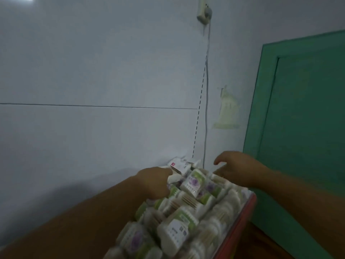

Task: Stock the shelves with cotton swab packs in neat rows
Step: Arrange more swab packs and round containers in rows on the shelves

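Cotton swab packs [188, 208] lay heaped in loose, uneven rows on a shelf whose red front edge [240, 227] ran along the heap's right side. The heap reached back to the pale wall [93, 71], so no open room showed behind it. At the far end a white carton with a red mark [178, 165] sat tilted on top of the packs, close to the wall.

The left hand [155, 184] rested against the left side of the heap, fingers curled in among the packs beside that carton; blur hid whether it grasped anything. The right hand [240, 171] hovered just over the far right corner of the heap, fingers spread and bent, holding nothing.

A grey cable [206, 109] hung down the wall to the back of the heap from a power strip [203, 14] high up, with a dashed black line [199, 101] beside it. A faded sticker [226, 111] clung to the wall right of the cable. A green door [308, 118] stood close beyond the red edge.
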Demonstrator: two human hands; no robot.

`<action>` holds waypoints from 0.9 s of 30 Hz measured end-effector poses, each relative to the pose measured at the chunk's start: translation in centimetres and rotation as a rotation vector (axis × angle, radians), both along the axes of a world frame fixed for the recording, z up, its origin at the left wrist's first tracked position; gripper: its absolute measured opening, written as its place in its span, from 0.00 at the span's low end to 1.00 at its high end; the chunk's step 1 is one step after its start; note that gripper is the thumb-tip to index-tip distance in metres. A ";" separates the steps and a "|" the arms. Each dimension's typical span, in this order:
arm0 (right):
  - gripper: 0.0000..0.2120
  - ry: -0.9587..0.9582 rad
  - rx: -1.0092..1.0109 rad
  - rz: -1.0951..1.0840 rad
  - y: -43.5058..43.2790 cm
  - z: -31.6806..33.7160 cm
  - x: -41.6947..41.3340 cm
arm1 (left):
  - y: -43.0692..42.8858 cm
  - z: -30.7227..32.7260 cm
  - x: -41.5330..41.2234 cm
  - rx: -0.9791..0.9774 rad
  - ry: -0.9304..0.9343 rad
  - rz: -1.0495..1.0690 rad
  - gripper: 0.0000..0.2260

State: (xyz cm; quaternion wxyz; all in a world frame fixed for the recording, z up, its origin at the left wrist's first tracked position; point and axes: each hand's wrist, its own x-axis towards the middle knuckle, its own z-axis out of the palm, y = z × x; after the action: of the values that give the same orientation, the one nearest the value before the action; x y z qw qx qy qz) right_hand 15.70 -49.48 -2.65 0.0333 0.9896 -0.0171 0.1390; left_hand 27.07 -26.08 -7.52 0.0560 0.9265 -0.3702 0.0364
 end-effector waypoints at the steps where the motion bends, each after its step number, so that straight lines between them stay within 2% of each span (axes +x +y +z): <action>1: 0.15 0.005 0.022 -0.003 -1.2 0.1 1.7 | -0.1 0.0 0.3 -0.006 -0.008 0.020 0.22; 4: 0.15 0.050 0.008 0.065 -4.0 -0.3 7.2 | -0.2 0.1 1.5 -0.007 -0.045 0.134 0.21; 8: 0.20 0.163 0.032 0.171 -6.1 -1.6 14.0 | -1.0 0.4 3.2 -0.154 0.068 0.338 0.17; 12: 0.27 0.221 0.162 0.224 -7.4 -3.2 19.0 | -3.5 0.2 4.9 -0.271 0.176 0.543 0.22; 16: 0.40 0.325 0.270 0.235 -6.8 -5.4 22.6 | -5.0 -0.6 5.5 -0.369 0.286 0.671 0.29; 18: 0.41 0.365 0.284 0.279 -6.2 -6.2 23.8 | -5.4 -1.1 5.6 -0.489 0.345 0.734 0.31; 21: 0.40 0.376 0.274 0.365 -6.0 -6.8 24.9 | -5.6 -1.2 5.5 -0.672 0.447 0.813 0.27; 24: 0.38 0.388 0.275 0.445 -6.1 -7.2 25.3 | -4.7 -0.9 4.6 -1.052 0.644 0.816 0.17; 26: 0.37 0.380 0.274 0.484 -6.3 -7.4 25.5 | -3.9 -0.6 3.6 -1.346 0.812 0.719 0.10; 27: 0.36 0.365 0.266 0.495 -6.4 -7.5 25.6 | -3.5 -0.3 3.1 -1.466 0.883 0.669 0.11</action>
State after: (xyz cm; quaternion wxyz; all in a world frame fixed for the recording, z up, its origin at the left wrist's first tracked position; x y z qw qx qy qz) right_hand 41.30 -55.90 -10.12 -0.1286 0.9680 0.2119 -0.0399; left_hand 30.16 -29.55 -7.86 0.7524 0.6477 0.0881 -0.0808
